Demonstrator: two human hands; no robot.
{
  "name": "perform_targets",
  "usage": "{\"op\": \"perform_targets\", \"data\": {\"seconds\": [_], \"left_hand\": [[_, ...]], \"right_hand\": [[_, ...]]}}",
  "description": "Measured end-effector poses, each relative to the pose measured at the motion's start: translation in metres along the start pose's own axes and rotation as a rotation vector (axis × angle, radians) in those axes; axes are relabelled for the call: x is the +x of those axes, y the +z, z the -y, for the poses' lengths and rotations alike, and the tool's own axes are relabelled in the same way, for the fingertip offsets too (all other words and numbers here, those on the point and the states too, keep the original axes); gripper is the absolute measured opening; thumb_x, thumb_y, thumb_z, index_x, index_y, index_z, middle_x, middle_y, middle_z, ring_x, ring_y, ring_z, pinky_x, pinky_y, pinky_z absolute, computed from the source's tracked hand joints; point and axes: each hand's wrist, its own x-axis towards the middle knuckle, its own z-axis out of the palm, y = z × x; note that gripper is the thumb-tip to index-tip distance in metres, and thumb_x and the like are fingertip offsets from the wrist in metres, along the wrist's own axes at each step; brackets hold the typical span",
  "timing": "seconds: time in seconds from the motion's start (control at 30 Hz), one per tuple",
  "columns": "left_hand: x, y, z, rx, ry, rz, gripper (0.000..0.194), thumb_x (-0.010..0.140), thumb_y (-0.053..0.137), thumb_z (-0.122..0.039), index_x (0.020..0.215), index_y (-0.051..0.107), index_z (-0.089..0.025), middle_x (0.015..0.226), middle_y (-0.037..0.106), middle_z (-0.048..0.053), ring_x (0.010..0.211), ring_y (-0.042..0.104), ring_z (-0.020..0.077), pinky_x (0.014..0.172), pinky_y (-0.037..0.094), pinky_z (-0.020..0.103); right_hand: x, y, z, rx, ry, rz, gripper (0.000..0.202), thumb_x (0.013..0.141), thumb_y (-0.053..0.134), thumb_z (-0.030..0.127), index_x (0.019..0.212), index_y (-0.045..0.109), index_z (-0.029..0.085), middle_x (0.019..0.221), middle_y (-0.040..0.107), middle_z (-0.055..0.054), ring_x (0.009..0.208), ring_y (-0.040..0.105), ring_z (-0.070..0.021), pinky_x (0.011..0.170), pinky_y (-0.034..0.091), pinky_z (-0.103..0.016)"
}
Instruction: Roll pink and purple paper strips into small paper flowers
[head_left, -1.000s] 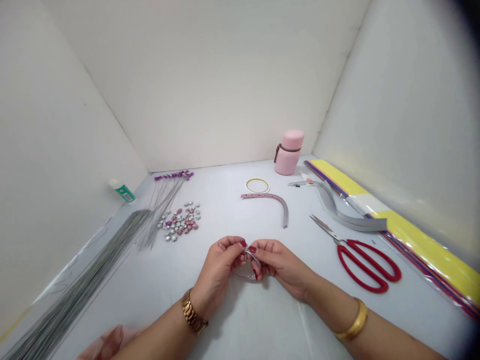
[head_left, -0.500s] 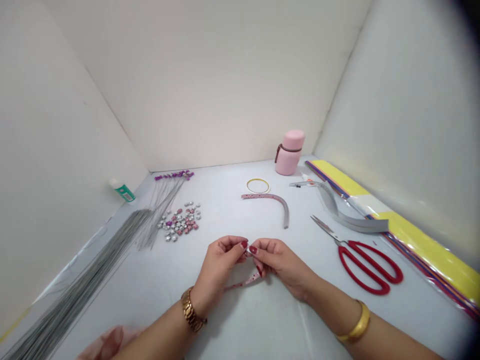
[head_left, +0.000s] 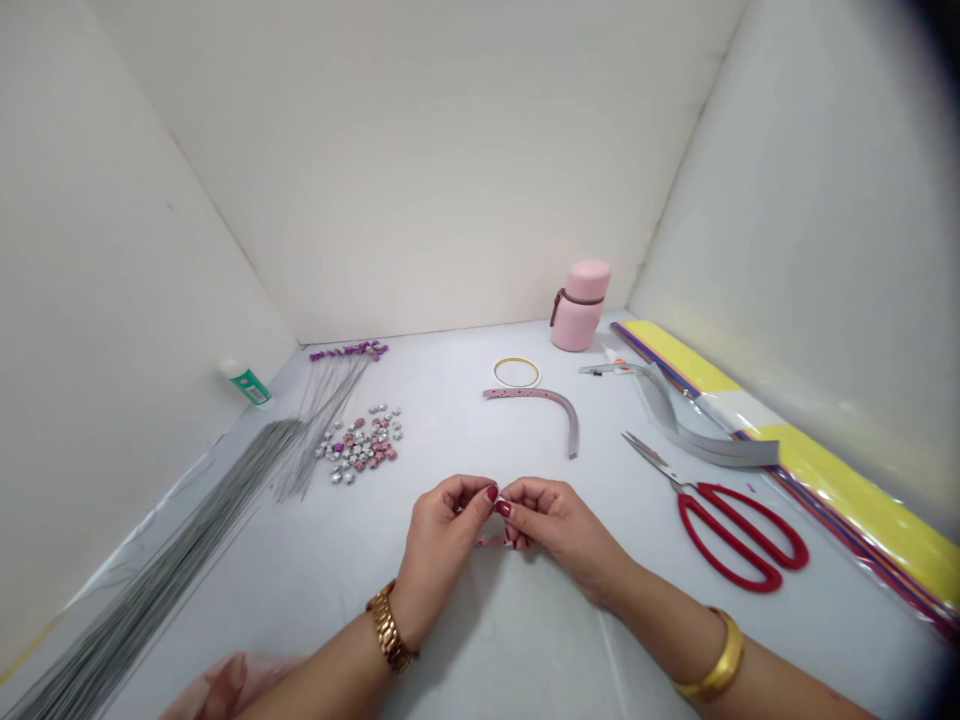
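My left hand [head_left: 448, 520] and my right hand [head_left: 551, 518] meet at the middle front of the table, thumbs and forefingers pinched together. Between them they hold a narrow pink dotted paper strip [head_left: 491, 543]; only a short bit of it shows below the fingers, and the pinched part is mostly hidden. Beyond the hands lies a bundle of pink and grey paper strips [head_left: 555, 397], curving to the right. Left of the hands is a pile of small folded paper stars [head_left: 365, 448] in silver and pink, with a purple one among them.
Red-handled scissors [head_left: 739, 530] lie at right, beside grey strips [head_left: 697, 445] and packs of coloured paper [head_left: 847, 480]. A pink flask [head_left: 580, 305] and tape ring [head_left: 516, 373] stand farther back. Grey wires [head_left: 165, 560], purple-tipped stems [head_left: 349, 352] and a glue stick [head_left: 247, 383] are at left.
The dotted strip's hanging loop, longer before, now shows only as a short piece near the right fingers. Both hands stay pinched together, shifted very slightly.
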Motion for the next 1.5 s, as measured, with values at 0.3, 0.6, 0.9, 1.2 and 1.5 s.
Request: {"op": "perform_targets", "data": {"seconds": [0.3,0.6,0.9,1.2,1.5], "left_hand": [[-0.005,-0.004,0.001,0.382,0.397,-0.076,0.011,0.079,0.051,-0.021,0.079,0.062,-0.019,0.075,0.064,0.004,0.068,0.059,0.0159,0.061,0.047,0.025],[-0.001,-0.009,0.014,0.617,0.850,-0.168,0.013,0.077,0.053,-0.010,0.084,0.061,-0.017,0.080,0.068,0.004,0.077,0.061,0.0149,0.071,0.048,0.027],[-0.004,-0.009,0.010,0.558,0.785,-0.067,0.018,0.078,0.053,-0.011,0.092,0.063,-0.017,0.093,0.067,0.007,0.088,0.061,0.0162,0.078,0.049,0.029],[-0.004,0.001,0.007,0.089,0.312,-0.045,0.013,0.077,0.056,-0.022,0.087,0.063,-0.017,0.087,0.064,0.006,0.073,0.062,0.0153,0.064,0.051,0.026],[-0.003,0.003,0.004,-0.059,0.150,-0.005,0.013,0.078,0.054,-0.023,0.077,0.062,-0.013,0.067,0.065,0.004,0.063,0.059,0.0136,0.062,0.048,0.025]], "right_hand": [[0.000,0.003,-0.001,0.062,0.046,-0.017,0.019,0.074,0.060,0.032,0.069,0.059,0.014,0.052,0.055,0.003,0.047,0.046,-0.0080,0.049,0.035,-0.021],[-0.005,0.006,0.005,0.220,0.073,0.036,0.024,0.079,0.053,0.034,0.070,0.061,0.013,0.062,0.062,-0.002,0.051,0.050,-0.0080,0.049,0.032,-0.020],[-0.003,0.005,0.003,0.276,0.041,0.023,0.019,0.079,0.055,0.029,0.073,0.063,0.014,0.060,0.058,0.000,0.053,0.049,-0.0070,0.050,0.031,-0.019],[-0.002,0.006,0.002,0.168,-0.014,-0.066,0.017,0.075,0.059,0.029,0.077,0.066,0.013,0.063,0.061,-0.002,0.056,0.050,-0.0095,0.052,0.033,-0.022],[-0.002,0.006,-0.002,-0.003,-0.071,-0.124,0.012,0.076,0.056,0.023,0.070,0.062,0.014,0.060,0.059,0.001,0.057,0.050,-0.0089,0.053,0.036,-0.021]]}}
